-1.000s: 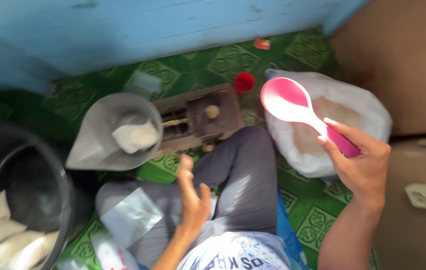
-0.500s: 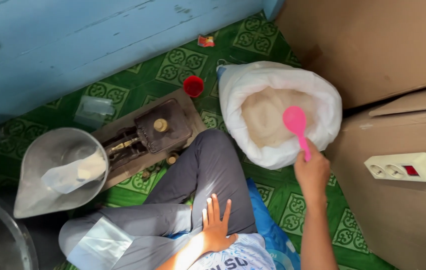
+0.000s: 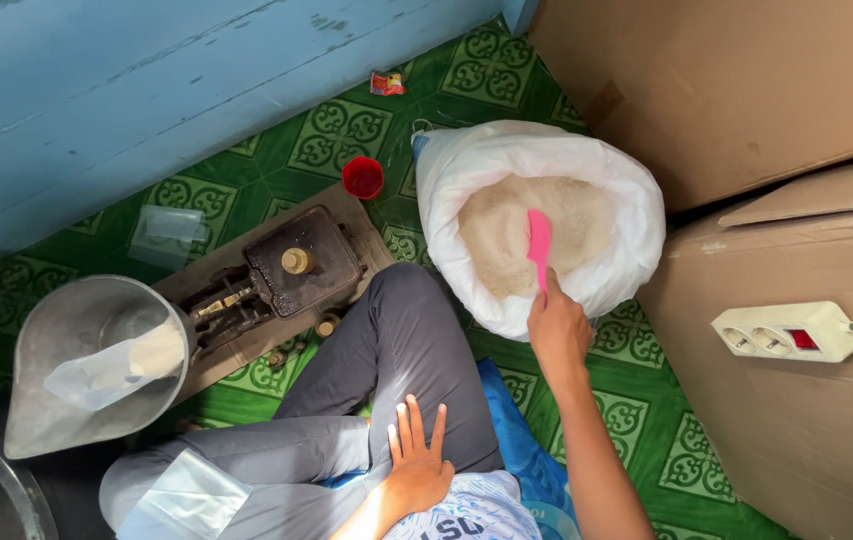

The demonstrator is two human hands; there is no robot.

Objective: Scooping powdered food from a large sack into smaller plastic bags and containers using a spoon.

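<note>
The pink plastic scoop (image 3: 538,243), gripped by its handle in the right hand (image 3: 558,330), now stands edge-on in the white sack (image 3: 626,200) of pale grain, lower than before, while the left hand (image 3: 416,462) stays spread flat on the thigh.

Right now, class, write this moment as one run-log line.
right hand: holds pink scoop in white sack of grain | left hand: flat on thigh, empty | scale: left of sack

Small shop storeroom: balance scale (image 3: 276,275) on floor, open grain sack (image 3: 536,225), stacked cardboard boxes (image 3: 746,90).
</note>
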